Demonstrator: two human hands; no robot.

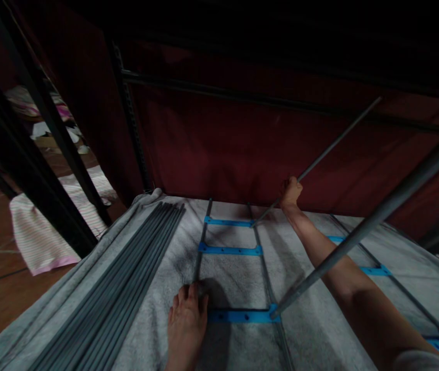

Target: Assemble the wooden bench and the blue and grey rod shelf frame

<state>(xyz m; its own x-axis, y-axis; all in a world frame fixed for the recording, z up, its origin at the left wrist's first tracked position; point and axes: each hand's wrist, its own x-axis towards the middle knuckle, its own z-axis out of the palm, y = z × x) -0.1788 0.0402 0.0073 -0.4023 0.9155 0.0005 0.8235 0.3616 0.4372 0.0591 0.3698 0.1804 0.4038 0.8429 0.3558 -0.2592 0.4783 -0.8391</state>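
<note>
My right hand (291,191) is closed around a thin grey rod (335,143), which slants up to the right. Its lower end meets the far blue crosspiece (229,222) at the right corner. On the cloth lies a ladder-like frame of grey rods joined by a middle blue crosspiece (230,250) and a near blue crosspiece (238,316). My left hand (187,319) rests over the frame's left rod, beside the near crosspiece, fingers extended. A second, thicker-looking grey rod (362,234) rises from the near crosspiece's right end, passing in front of my right forearm.
A bundle of grey rods (126,278) lies on the grey cloth (165,309) at left. Another frame with blue crosspieces (376,270) lies at right. Behind stands a dark red sheet (219,149) with a metal rail (242,97). Dark posts (59,139) stand at left.
</note>
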